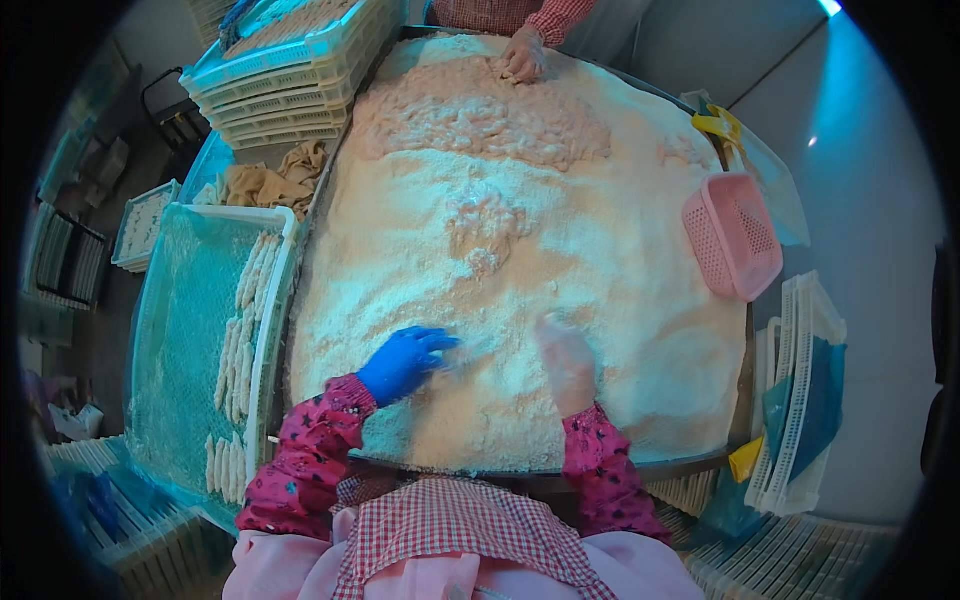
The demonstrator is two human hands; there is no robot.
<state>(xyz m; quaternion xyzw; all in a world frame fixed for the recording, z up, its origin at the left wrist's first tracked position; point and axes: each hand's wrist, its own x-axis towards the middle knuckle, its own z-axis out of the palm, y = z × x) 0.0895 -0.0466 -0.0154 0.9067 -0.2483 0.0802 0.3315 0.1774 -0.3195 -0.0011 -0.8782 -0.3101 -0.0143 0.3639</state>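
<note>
Left hand, blue-gloved, half-open over or on pale powder by near edge of table, palm hidden. Cannot tell grip of right hand, blurred over same powder. Toward far edge, raw meat, partly hidden behind co-worker's hand, sleeve cut off.

The left forearm, sleeved to the wrist, comes in from the near left and slants far and right. Its left hand, gloved in blue, lies back up, the fingers loosely bent and pointing right. The right forearm, also sleeved, slants from the near right toward the far left. Its right hand is angled far and left, too blurred to read its fingers. The 2 hands are apart, roughly level.
</note>
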